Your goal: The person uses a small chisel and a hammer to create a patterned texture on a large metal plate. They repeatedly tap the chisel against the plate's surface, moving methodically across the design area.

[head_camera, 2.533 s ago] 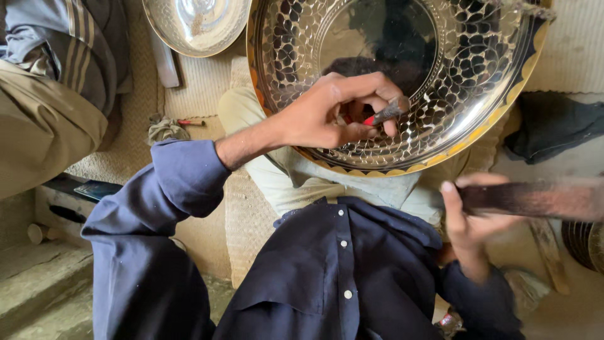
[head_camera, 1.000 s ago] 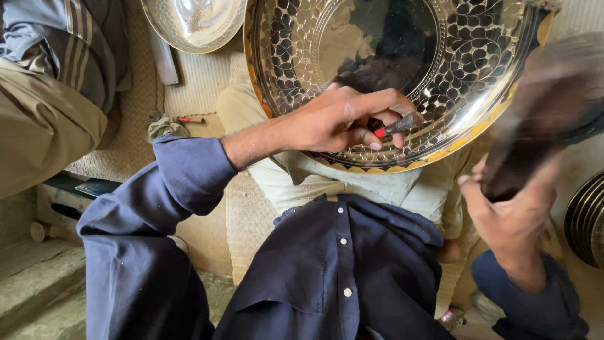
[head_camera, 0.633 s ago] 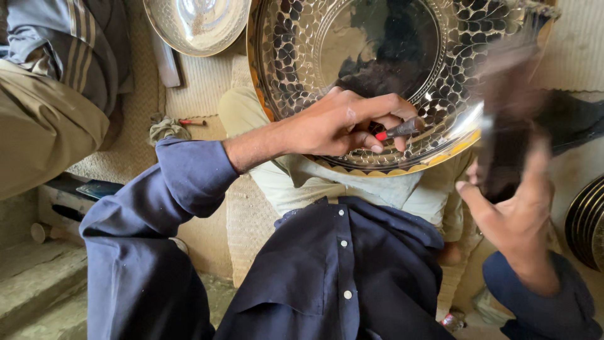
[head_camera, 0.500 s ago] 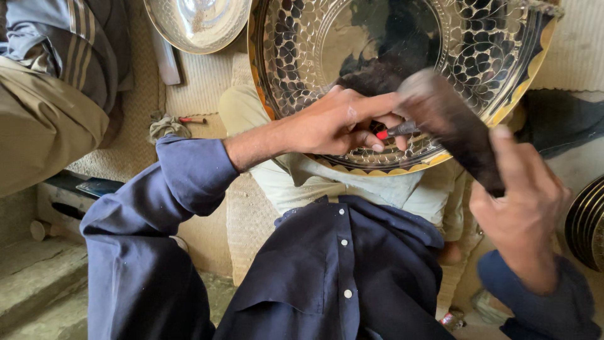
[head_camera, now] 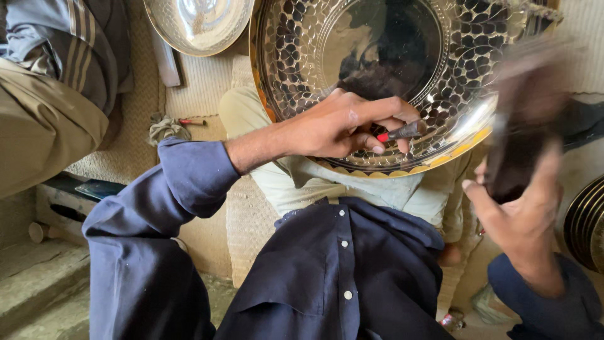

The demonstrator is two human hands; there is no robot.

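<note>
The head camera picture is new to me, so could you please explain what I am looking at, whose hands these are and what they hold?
The camera sits on a person's head and looks down, so the dark blue shirt and sleeves are the wearer's own. Both bare hands are theirs. The left hand pinches a short dark metal punch with a red band, its tip against the large round shiny brass tray with a hammered pattern, which leans on the person's lap. The right hand grips a dark mallet-like tool; it is too blurred to describe closely. A smaller silver-coloured dish lies on the woven mat above. At the left edge is another person's khaki trouser leg.
</note>
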